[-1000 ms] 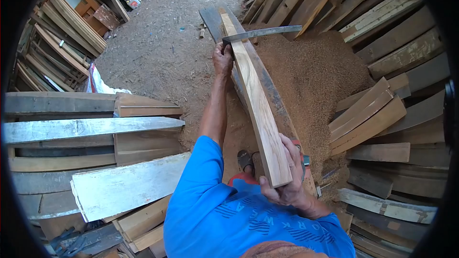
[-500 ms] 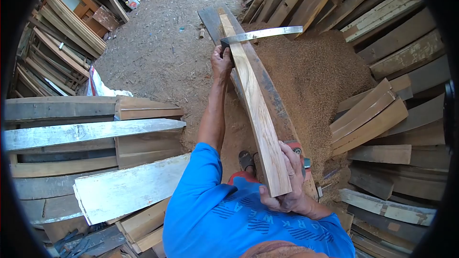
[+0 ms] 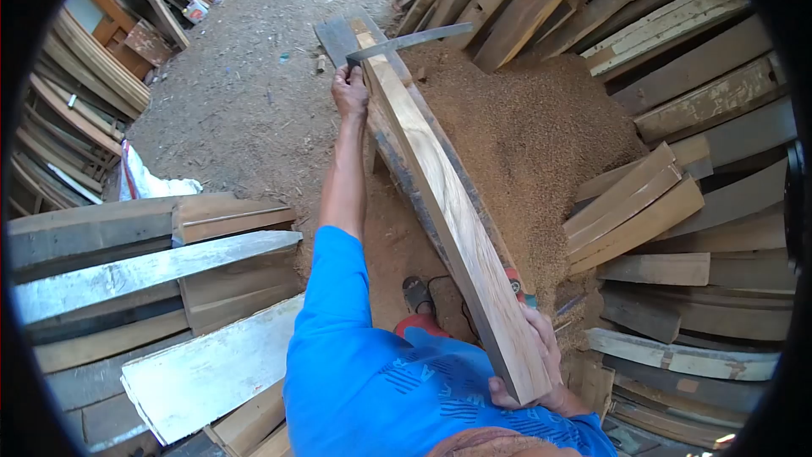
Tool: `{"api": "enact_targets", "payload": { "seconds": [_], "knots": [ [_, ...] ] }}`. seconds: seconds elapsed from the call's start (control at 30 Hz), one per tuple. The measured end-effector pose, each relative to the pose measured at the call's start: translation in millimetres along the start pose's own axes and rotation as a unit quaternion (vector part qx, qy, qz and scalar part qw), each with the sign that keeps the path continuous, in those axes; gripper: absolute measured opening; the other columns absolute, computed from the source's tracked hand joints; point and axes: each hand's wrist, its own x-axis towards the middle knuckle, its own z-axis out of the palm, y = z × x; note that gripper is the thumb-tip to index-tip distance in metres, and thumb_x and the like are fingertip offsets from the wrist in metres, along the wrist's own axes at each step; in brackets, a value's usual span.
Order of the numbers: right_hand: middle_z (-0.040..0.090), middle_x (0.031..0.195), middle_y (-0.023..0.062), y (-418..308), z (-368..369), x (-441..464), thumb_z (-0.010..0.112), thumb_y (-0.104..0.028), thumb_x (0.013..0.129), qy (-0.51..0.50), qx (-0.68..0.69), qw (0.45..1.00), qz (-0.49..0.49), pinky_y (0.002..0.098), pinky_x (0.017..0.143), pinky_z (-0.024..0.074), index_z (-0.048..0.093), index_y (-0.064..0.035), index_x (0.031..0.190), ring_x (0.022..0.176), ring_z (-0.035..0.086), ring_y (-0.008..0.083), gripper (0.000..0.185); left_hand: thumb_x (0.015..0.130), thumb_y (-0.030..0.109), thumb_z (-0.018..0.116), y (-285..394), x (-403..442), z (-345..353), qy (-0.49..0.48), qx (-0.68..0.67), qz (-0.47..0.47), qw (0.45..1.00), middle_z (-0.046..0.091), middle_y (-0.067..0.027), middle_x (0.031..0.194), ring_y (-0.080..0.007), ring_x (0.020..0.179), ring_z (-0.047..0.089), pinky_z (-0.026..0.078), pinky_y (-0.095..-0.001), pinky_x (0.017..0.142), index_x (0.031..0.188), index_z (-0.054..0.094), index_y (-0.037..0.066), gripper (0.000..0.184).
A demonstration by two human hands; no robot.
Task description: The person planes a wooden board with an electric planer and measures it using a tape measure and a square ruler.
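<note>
A long pale wooden board [image 3: 452, 195] runs from the far end of a worn bench plank [image 3: 337, 36] back towards my chest. Stretched forward, my left hand [image 3: 351, 91] grips the dark stock of a try square [image 3: 414, 40] against the board's left edge. The metal blade crosses the board's top near its far end and sticks out to the right. My right hand [image 3: 548, 351] is wrapped round the near end of the board, fingers on its right side and thumb at the left of the end. Part of this hand is hidden beneath the wood.
Partly covered by the board is a red and green power tool [image 3: 514, 281] on the bench. A sawdust heap [image 3: 541, 127] lies to the right. Stacked planks [image 3: 651, 195] line the right side; more boards, including a whitish panel [image 3: 216, 368], lie at left.
The board's near end has come lower and to the right in view. My left hand and the try square appear farther up and left, as the whole view has shifted too.
</note>
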Motion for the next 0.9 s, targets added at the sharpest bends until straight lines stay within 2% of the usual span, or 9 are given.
{"api": "enact_targets", "payload": {
  "seconds": [0.1,0.13,0.17,0.27,0.47,0.67,0.77,0.87,0.9],
  "knots": [
    [0.048,0.142,0.0323,-3,-2,-2,0.087,-0.031,0.075,0.004,0.004,1.000,0.013,0.0539,0.102,0.0462,0.039,0.0075,0.149,0.125,0.055,0.0466,0.096,0.099,0.013,0.066,-26,24,10,-0.010,0.015,-0.035,0.999,0.072,-0.0042,0.091,-0.0105,0.075,0.062,0.052,-0.0290,0.071,0.106,0.069,0.000,0.015],
    [0.049,0.143,0.0292,-2,-6,-6,0.091,-0.034,0.072,-0.012,0.013,0.999,0.035,0.0544,0.102,0.0458,0.038,0.0014,0.151,0.125,0.055,0.0464,0.101,0.098,0.013,0.066,-34,30,15,-0.012,-0.008,-0.060,0.998,0.073,-0.0048,0.092,-0.0105,0.076,0.063,0.053,-0.0293,0.072,0.105,0.069,0.000,0.015],
    [0.049,0.143,0.0290,-2,-8,-5,0.091,-0.035,0.072,-0.011,0.010,0.999,0.045,0.0544,0.102,0.0457,0.038,-0.0001,0.151,0.125,0.055,0.0463,0.101,0.098,0.013,0.066,-44,31,20,-0.019,0.011,-0.030,0.999,0.072,-0.0050,0.091,-0.0111,0.076,0.063,0.053,-0.0292,0.071,0.105,0.068,0.000,0.015],
    [0.050,0.141,0.0286,-7,-16,-3,0.090,-0.034,0.073,-0.007,0.015,0.997,0.076,0.0553,0.100,0.0456,0.040,-0.0049,0.152,0.122,0.056,0.0462,0.098,0.099,0.015,0.066,-53,29,35,0.000,-0.074,-0.059,0.996,0.071,-0.0055,0.090,-0.0118,0.075,0.062,0.052,-0.0292,0.069,0.106,0.065,0.000,0.016],
    [0.052,0.139,0.0288,-11,-23,-1,0.088,-0.033,0.073,-0.021,0.003,0.994,0.108,0.0565,0.097,0.0461,0.041,-0.0048,0.151,0.119,0.057,0.0461,0.096,0.100,0.016,0.066,-57,32,35,0.001,-0.042,-0.056,0.998,0.071,-0.0071,0.090,-0.0130,0.076,0.063,0.052,-0.0299,0.071,0.106,0.065,0.000,0.017],
    [0.051,0.139,0.0304,-3,-11,-7,0.087,-0.045,0.074,-0.013,-0.012,0.996,0.084,0.0557,0.097,0.0460,0.042,-0.0040,0.149,0.120,0.057,0.0448,0.096,0.096,0.013,0.068,-47,27,23,-0.010,0.028,-0.066,0.997,0.073,-0.0093,0.093,-0.0137,0.079,0.065,0.053,-0.0309,0.075,0.101,0.069,-0.001,0.014],
    [0.051,0.138,0.0312,25,20,-28,0.086,-0.049,0.075,0.107,0.091,0.990,-0.001,0.0555,0.098,0.0454,0.044,-0.0023,0.146,0.120,0.057,0.0442,0.095,0.096,0.012,0.068,-12,-11,8,-0.005,-0.015,-0.057,0.998,0.072,-0.0063,0.092,-0.0119,0.078,0.063,0.053,-0.0309,0.073,0.104,0.069,-0.001,0.015],
    [0.052,0.138,0.0305,51,34,-58,0.087,-0.040,0.075,0.127,0.059,0.990,-0.025,0.0524,0.100,0.0455,0.045,-0.0013,0.144,0.123,0.056,0.0439,0.089,0.098,0.010,0.066,13,-72,-23,0.013,-0.112,-0.072,0.991,0.069,-0.0032,0.094,-0.0087,0.081,0.060,0.051,-0.0275,0.075,0.103,0.067,0.000,0.011],
    [0.054,0.136,0.0296,55,35,-69,0.087,-0.036,0.075,0.118,0.023,0.993,0.002,0.0515,0.099,0.0466,0.047,-0.0008,0.142,0.122,0.057,0.0431,0.085,0.099,0.010,0.065,20,-94,-40,0.027,-0.143,-0.089,0.985,0.068,-0.0033,0.096,-0.0087,0.083,0.060,0.050,-0.0267,0.076,0.102,0.066,0.000,0.010]
  ]
}}
